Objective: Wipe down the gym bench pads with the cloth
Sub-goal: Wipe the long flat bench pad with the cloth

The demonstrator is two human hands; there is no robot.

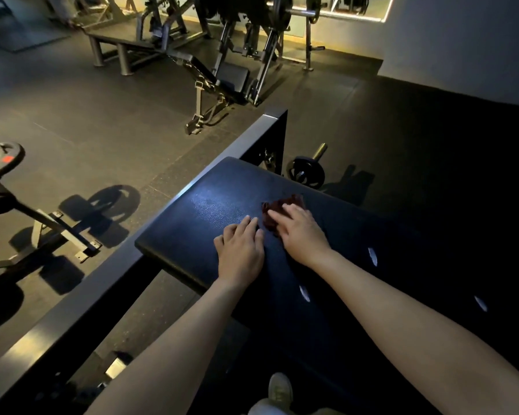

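Note:
A wide black bench pad (210,205) fills the middle of the head view, lit at its far left part and dark toward the right. A crumpled dark red cloth (277,209) lies on it. My right hand (301,232) presses down on the cloth, fingers spread over its near side. Just left of it, my left hand (240,250) rests flat on the bare pad, holding nothing. Both forearms reach in from the bottom edge.
A grey metal frame rail (150,235) runs diagonally along the pad's left side. A loaded barbell end (306,172) lies on the floor behind the pad. A plate-loaded stand (0,163) is at the left, an incline bench (210,76) and racks farther back. My shoe (279,390) is below.

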